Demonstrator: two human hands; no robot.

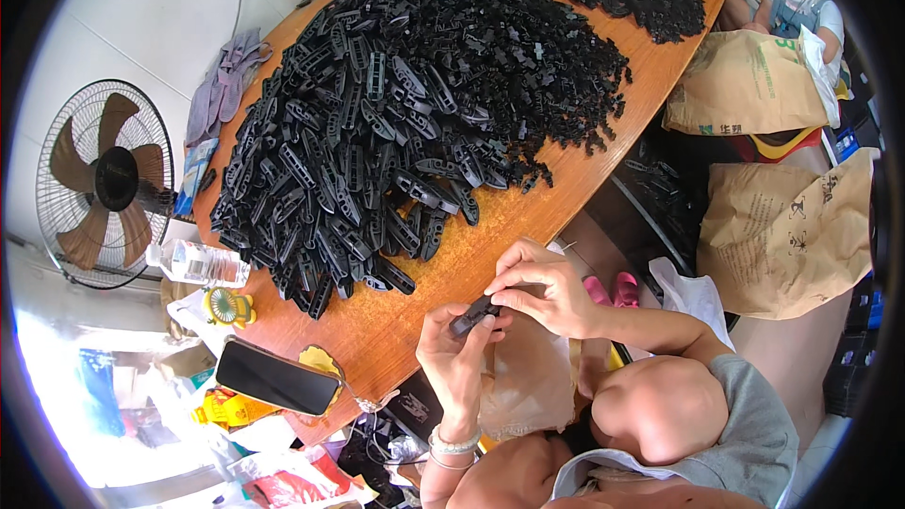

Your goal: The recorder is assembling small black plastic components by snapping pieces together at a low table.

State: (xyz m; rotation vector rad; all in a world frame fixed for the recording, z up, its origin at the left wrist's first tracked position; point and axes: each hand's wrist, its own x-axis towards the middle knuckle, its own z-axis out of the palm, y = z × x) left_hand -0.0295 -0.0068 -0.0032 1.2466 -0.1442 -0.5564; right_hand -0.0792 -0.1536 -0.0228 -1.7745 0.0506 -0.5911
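Note:
In front of my lap, my left hand [454, 351] is closed around a small black plastic part [468, 320], gripping it between thumb and fingers. From the right, my right hand [547, 294] pinches at the upper end of the same part. Its fingertips hide whether a smaller piece is also between them. Beyond my hands, a large heap of long, slotted black plastic parts [349, 160] covers the wooden table [537, 221]. Smaller black pieces [551, 75] form the right side of that heap.
Near the table's left edge lie a phone [276, 378], a clear bottle [203, 264] and a small yellow fan [227, 307]. A large fan [115, 179] stands farther left. Brown paper sacks [787, 236] are at the right. A paper bag [528, 382] sits below my hands. Another person [801, 5] sits far right.

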